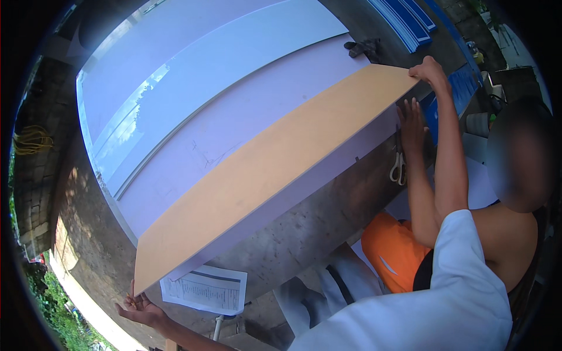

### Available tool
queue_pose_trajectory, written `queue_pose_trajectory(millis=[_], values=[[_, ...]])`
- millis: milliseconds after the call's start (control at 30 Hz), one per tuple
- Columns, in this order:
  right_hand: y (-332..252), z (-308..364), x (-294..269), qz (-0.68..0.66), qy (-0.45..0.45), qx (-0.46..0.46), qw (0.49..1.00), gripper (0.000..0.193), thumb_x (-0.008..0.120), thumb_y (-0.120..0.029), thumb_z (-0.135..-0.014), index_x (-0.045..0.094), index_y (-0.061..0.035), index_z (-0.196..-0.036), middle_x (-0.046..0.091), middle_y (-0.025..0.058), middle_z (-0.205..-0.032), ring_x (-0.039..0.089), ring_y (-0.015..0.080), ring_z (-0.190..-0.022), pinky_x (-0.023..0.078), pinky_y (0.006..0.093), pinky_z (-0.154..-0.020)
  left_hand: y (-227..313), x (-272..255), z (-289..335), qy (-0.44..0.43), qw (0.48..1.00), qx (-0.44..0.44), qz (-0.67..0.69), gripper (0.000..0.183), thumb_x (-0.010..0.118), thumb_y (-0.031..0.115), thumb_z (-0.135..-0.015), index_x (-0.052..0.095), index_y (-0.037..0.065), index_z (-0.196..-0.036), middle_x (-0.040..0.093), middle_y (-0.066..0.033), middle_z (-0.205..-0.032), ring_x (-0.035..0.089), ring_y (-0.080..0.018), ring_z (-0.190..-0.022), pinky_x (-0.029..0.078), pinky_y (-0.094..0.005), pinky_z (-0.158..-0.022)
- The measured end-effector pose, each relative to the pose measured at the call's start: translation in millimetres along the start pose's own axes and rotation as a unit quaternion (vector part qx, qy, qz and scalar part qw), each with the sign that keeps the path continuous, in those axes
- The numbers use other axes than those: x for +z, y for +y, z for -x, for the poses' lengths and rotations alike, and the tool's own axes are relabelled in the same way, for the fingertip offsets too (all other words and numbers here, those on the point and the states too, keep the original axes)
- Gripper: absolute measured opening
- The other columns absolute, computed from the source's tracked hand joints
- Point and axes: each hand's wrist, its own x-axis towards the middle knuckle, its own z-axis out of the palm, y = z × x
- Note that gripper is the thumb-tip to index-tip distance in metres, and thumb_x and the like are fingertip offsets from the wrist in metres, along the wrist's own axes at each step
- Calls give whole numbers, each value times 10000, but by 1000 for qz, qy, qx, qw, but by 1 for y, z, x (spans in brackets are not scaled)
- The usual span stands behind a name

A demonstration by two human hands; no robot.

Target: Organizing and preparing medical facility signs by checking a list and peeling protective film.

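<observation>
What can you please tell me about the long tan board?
The tan board is long, flat and thin, its plain face looking like fibreboard. It slants across the view above the lilac surface; whether it rests there is unclear. The right hand grips its far right end; the left hand touches its near left corner.

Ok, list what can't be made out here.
In the head view:
Print on the white paper sheet: too small to read.
Underside of the long flat tan board: hidden by its upper face.
Far ends of the stacked blue strips: cut off by the top edge.
</observation>
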Motion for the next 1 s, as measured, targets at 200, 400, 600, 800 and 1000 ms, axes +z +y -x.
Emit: queue_pose_trajectory(millis=[200,400,600,800,1000], values=[[-27,-82,0,-72,-6,-47,996,306,715,-258,-691,719,31,-789,688,145,-736,665,198,-681,523,350,-665,-12,37,-54,-31,991,91,87,431,445,448,-1001,347,30,-960,646,-302,-1004,658,-330,-1040,544,-402,-947],[-69,-155,52,-151,70,11,986,563,581,-463,-865,606,-43,-1238,632,180,-1237,577,343,-1167,441,453,-967,-28,109,-118,-57,985,152,63,431,450,466,-1001,349,46,-997,627,-239,-1082,618,-316,-1093,411,-430,-1013],[-134,-134,69,-302,113,-21,947,484,647,-391,-828,663,-17,-1134,664,209,-1157,620,364,-1101,484,416,-910,-19,129,-146,-89,984,67,137,429,442,496,-992,339,87,-914,612,-238,-1104,577,-331,-1119,349,-497,-1060],[-91,-161,43,-263,18,-128,956,487,658,-390,-825,669,5,-1111,676,201,-1105,645,342,-973,481,430,-866,-47,154,-154,-128,980,42,146,450,481,499,-981,372,79,-859,582,-261,-1083,534,-363,-1135,318,-564,-1066],[-147,-109,64,-380,28,-25,924,542,691,-360,-807,644,79,-1121,662,247,-1099,639,346,-995,476,440,-884,-26,132,-163,-129,975,58,173,453,480,486,-984,394,64,-843,573,-279,-1066,514,-387,-1147,271,-582,-1108]])
